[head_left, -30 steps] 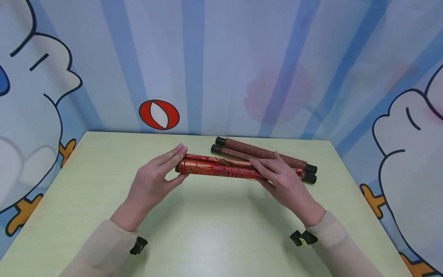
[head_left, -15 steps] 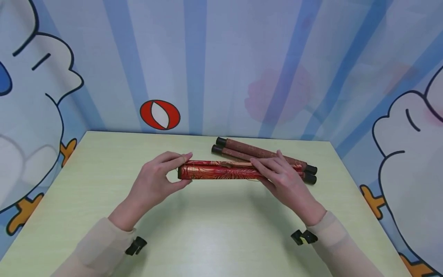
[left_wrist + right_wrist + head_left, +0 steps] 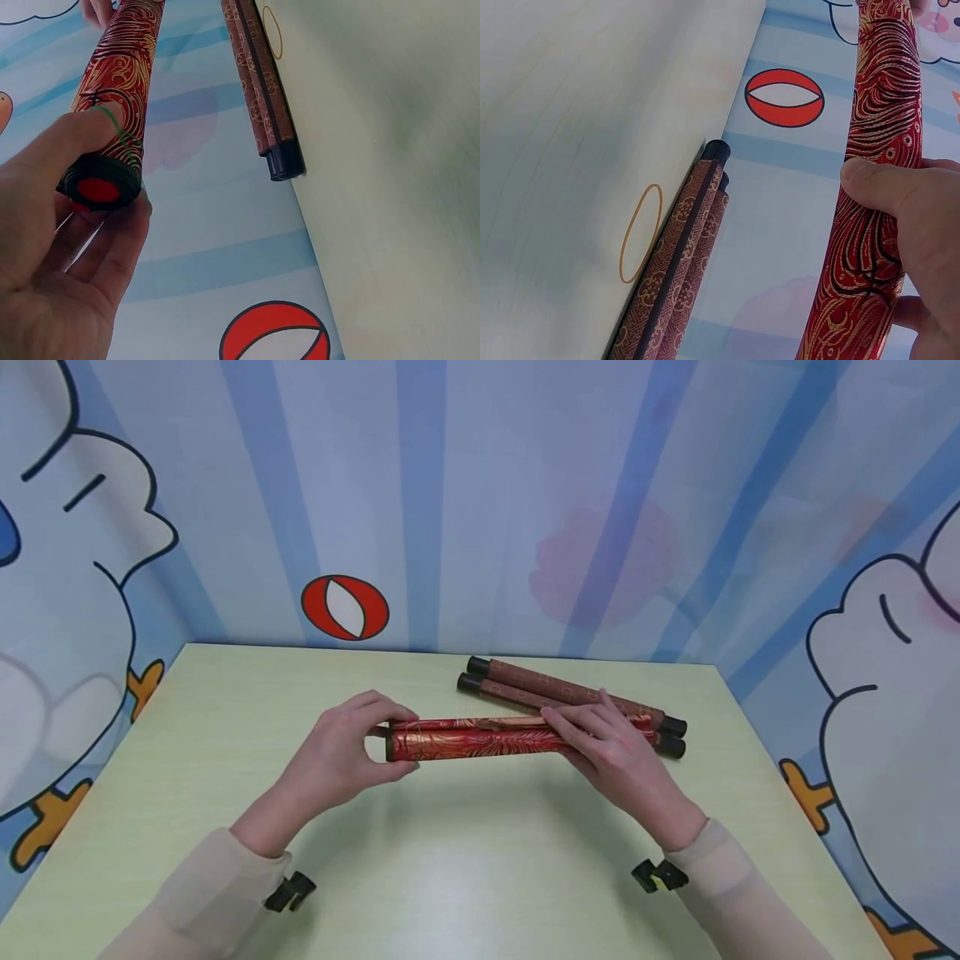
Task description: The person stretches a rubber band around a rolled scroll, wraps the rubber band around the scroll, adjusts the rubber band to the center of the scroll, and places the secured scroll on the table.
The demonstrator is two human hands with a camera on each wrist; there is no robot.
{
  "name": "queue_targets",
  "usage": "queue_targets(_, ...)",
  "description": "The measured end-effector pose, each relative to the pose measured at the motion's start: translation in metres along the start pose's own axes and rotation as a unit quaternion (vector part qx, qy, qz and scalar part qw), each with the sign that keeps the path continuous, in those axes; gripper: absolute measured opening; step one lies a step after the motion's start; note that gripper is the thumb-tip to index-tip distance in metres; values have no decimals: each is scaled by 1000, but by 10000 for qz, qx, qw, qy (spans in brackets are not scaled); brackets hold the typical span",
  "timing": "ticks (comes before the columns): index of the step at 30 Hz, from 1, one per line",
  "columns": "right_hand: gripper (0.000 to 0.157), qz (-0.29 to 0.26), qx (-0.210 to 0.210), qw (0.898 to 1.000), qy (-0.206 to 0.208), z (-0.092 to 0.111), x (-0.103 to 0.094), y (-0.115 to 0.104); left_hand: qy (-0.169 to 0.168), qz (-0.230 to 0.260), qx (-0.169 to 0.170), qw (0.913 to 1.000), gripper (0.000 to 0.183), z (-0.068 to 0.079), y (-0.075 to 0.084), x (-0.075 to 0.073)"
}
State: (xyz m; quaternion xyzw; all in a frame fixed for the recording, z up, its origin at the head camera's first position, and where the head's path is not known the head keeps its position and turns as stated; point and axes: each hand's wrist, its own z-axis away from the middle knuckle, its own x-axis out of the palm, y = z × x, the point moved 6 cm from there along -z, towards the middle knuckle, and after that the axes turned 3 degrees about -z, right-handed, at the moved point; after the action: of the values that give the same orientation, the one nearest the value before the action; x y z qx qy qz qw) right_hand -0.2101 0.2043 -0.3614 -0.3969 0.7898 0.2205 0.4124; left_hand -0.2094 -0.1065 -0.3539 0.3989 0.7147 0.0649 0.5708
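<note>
A red scroll with gold swirls [image 3: 480, 744] is held up level between both hands, over the table. My left hand [image 3: 337, 752] grips its left end, thumb at the near side and fingers at the far side. In the left wrist view that end shows a black cap with a red centre [image 3: 97, 189], and a thin green band [image 3: 118, 127] lies by the thumb. My right hand [image 3: 618, 756] pinches the scroll toward its right end, which it partly hides. Behind lies a brown patterned scroll [image 3: 540, 681], two rods with black ends, partly covered by the red one.
In the wrist views an orange rubber band [image 3: 660, 210] lies on the pale table [image 3: 450, 877] beside the brown scroll. A blue striped backdrop [image 3: 480, 510] with cartoon figures stands along the table's far edge and sides.
The left end of the red scroll has come down toward me with my left hand, whose fingers are now more bent around the end. My right hand and the brown scroll stay put.
</note>
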Motion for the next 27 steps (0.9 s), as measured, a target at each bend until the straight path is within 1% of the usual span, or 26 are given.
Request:
queue_targets(5,69,-4,-14,10000,5,-1,0,-1,-169,4,-95,9998,46,0,-1,2)
queue_targets(8,70,-3,-40,10000,36,-1,1,-2,-123,-145,-66,9998,48,0,0,1)
queue_targets(10,71,28,-50,10000,39,-1,1,-1,-71,-358,-5,9993,50,1,2,0)
queue_targets(11,71,42,-50,10000,44,-1,0,-1,-33,-553,76,9984,52,1,3,0)
queue_targets(13,72,78,-45,10000,44,-2,-1,-1,113,-1079,365,9934,56,3,8,-1)
queue_targets(14,72,98,-47,9999,44,-2,-2,-1,207,-1395,585,9883,59,4,11,-1)
queue_targets(15,72,118,-51,9999,43,-3,-3,-1,332,-1725,835,9809,61,5,15,-1)
queue_targets(16,72,132,-56,9999,48,-3,-3,-2,472,-2055,1089,9714,64,7,18,0)
queue_targets(18,72,166,-54,9998,52,-3,-5,-2,778,-2647,1566,9484,69,10,25,1)
queue_targets(20,72,190,-49,9998,73,-4,-6,-3,1044,-3121,1847,9261,72,13,30,4)
queue_targets(22,72,229,-43,9997,94,-5,-7,-4,1223,-3445,1955,9100,73,14,33,7)
queue_targets(23,72,245,-43,9996,108,-5,-7,-4,1276,-3566,1972,9042,73,15,34,8)
queue_targets(25,71,287,-55,9995,145,-7,-7,-5,1302,-3751,1942,8970,72,15,35,11)
queue_targets(27,71,333,-98,9992,173,-8,-7,-6,1245,-3837,1896,8952,71,14,35,13)
